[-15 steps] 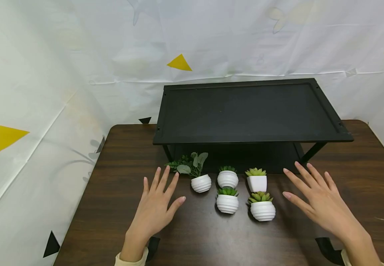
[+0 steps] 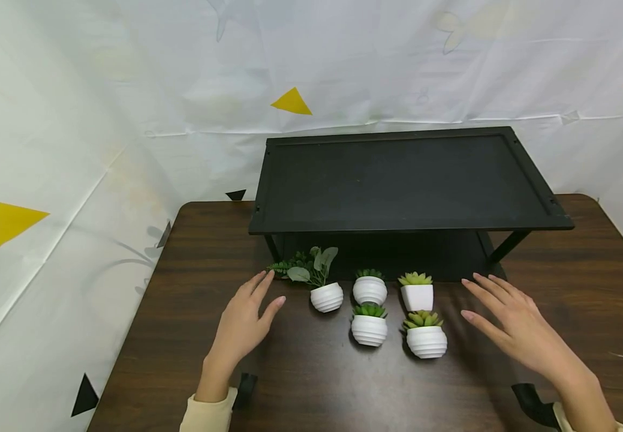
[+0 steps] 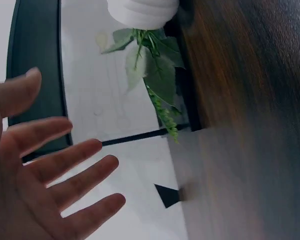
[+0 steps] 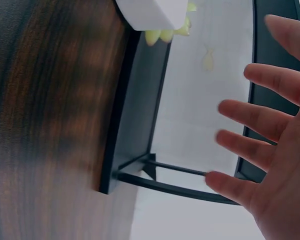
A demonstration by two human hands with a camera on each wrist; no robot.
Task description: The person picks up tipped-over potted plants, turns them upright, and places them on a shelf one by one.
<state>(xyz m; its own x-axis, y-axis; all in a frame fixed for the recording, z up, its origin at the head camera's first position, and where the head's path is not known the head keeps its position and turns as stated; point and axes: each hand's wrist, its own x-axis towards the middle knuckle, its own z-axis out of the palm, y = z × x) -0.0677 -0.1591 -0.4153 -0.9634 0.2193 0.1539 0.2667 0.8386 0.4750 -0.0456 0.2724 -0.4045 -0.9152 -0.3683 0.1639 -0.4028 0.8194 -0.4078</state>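
My left hand (image 2: 240,327), fingers extended and holding nothing, hovers left of a leafy plant in a ribbed white pot (image 2: 327,297). That plant's green leaves (image 3: 157,75) show beyond the fingers in the left wrist view. On the other side my right hand (image 2: 524,327) is held over the table with its fingers spread and nothing in them. Nearest to it are a pale succulent in a square white pot (image 2: 417,297) and a succulent in a ribbed pot (image 2: 427,342). Two more ribbed pots with green succulents, a rear one (image 2: 369,290) and a front one (image 2: 369,330), stand in the middle.
Behind the pots stands a black two-level rack (image 2: 408,186), its lower shelf partly hidden under the top. The dark wooden table (image 2: 311,390) carries everything. A white sheet (image 2: 343,60) with yellow and black triangles hangs behind and at the sides.
The left hand has turned and drawn slightly left, its fingers closer together. The right hand's fingers have also come closer together. The pots and rack have not moved.
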